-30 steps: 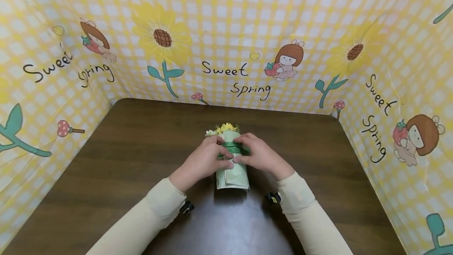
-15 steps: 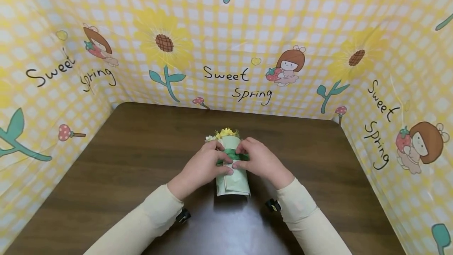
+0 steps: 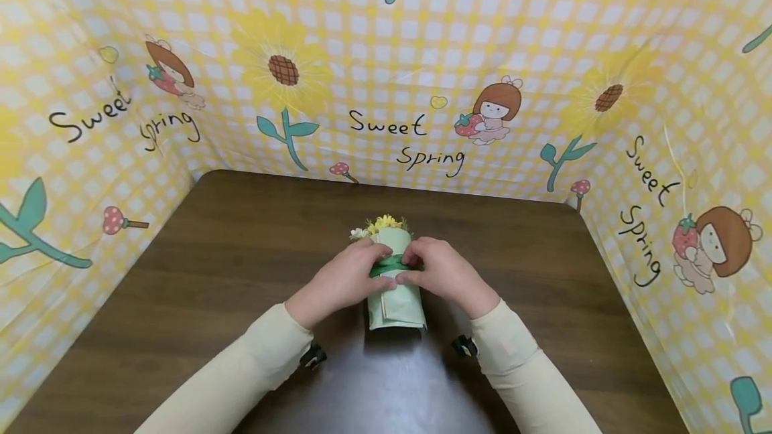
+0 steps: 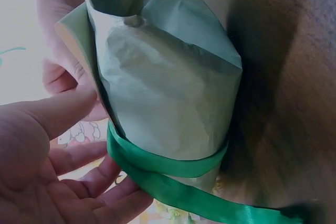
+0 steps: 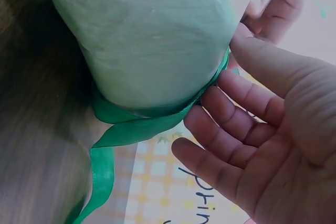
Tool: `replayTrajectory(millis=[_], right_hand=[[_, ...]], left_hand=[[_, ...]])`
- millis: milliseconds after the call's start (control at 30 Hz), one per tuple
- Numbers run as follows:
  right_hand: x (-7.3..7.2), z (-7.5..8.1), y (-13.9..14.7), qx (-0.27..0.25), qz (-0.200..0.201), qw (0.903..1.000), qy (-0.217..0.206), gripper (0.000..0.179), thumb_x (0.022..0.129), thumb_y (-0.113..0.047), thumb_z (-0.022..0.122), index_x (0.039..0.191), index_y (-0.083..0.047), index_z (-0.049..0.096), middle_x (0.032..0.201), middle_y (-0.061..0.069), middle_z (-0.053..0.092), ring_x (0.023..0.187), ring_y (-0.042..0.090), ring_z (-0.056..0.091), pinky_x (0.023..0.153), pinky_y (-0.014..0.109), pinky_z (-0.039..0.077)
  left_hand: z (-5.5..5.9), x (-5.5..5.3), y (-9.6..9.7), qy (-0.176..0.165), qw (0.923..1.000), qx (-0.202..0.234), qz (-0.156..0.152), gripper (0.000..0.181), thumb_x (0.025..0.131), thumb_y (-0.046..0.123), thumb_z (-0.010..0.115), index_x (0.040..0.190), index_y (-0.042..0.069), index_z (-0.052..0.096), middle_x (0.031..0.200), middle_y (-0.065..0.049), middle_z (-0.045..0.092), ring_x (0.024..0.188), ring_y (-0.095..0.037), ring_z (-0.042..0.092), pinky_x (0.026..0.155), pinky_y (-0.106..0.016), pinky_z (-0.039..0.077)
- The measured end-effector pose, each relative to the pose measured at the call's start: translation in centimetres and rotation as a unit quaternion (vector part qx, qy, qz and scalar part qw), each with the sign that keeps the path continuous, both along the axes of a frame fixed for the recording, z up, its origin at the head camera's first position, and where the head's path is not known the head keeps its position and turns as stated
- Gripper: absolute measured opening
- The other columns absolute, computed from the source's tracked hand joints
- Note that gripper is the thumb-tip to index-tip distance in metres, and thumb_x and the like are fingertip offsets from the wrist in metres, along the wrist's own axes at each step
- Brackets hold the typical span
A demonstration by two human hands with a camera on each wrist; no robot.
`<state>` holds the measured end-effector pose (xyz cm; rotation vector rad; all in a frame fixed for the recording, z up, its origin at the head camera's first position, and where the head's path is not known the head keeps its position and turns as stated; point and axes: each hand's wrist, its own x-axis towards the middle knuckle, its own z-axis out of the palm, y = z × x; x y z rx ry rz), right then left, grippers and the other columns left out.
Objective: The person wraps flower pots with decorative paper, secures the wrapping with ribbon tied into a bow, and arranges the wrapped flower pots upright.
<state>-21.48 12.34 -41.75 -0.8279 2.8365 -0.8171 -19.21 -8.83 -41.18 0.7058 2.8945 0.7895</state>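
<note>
A small bouquet wrapped in pale green paper (image 3: 403, 303) lies on the table, with yellow and white flowers (image 3: 386, 222) at its far end. Around its middle runs a green ribbon (image 3: 389, 264); in the left wrist view the ribbon (image 4: 173, 168) has a loose tail trailing to the table. My left hand (image 3: 340, 280) holds the ribbon at the wrap's left side, its thumb against the paper. From the other side my right hand (image 3: 449, 275) pinches the ribbon with curled fingers. The thumbs almost meet over the paper; the fingers partly hide where the ribbon crosses.
The dark wooden table (image 3: 241, 246) spreads around the bouquet. A yellow checked cloth (image 3: 374, 52) with printed sunflowers and lettering walls off the back and both sides. Black wrist devices (image 3: 464, 345) sit under the sleeves.
My left fingers have drawn back a little to the left from across the ribbon. The right fingers are curled more tightly at the ribbon. The bouquet stays in place.
</note>
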Motion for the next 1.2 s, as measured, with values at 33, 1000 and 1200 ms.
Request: replayTrajectory(millis=[33, 1000, 1200], right_hand=[[0.0, 0.0, 0.0, 0.002, 0.000, 1.0000, -0.002, 0.024, 0.086, -0.032, 0.085, 0.096, -0.015, 0.071, 0.091, -0.004, 0.064, 0.082, 0.010, 0.061, 0.075, 0.029, 0.053], [0.4, -0.1, 0.8, -0.026, -0.002, 0.9994, -0.023, 0.013, 0.090, -0.018, 0.080, 0.098, -0.013, 0.071, 0.088, -0.005, 0.067, 0.079, 0.009, 0.062, 0.073, 0.029, 0.054], [0.9, -0.4, 1.5, 0.033, -0.003, 0.9989, 0.032, 0.010, 0.088, -0.011, 0.081, 0.096, -0.012, 0.074, 0.086, -0.005, 0.064, 0.077, 0.009, 0.058, 0.073, 0.030, 0.053]], left_hand=[[0.0, 0.0, 0.0, 0.006, 1.0000, -0.002, -0.005, 0.043, 0.090, 0.032, 0.081, 0.123, 0.008, 0.070, 0.111, -0.005, 0.065, 0.096, -0.019, 0.061, 0.085, -0.036, 0.053], [0.1, -0.3, 1.6, 0.071, 0.9960, -0.053, 0.013, 0.003, 0.094, 0.014, 0.074, 0.093, 0.015, 0.077, 0.089, 0.000, 0.064, 0.080, -0.014, 0.059, 0.069, -0.031, 0.053], [0.3, -0.2, 1.8, 0.065, 0.9957, -0.065, 0.011, 0.006, 0.095, 0.013, 0.072, 0.089, 0.015, 0.073, 0.086, 0.001, 0.063, 0.078, -0.013, 0.057, 0.068, -0.030, 0.051]])
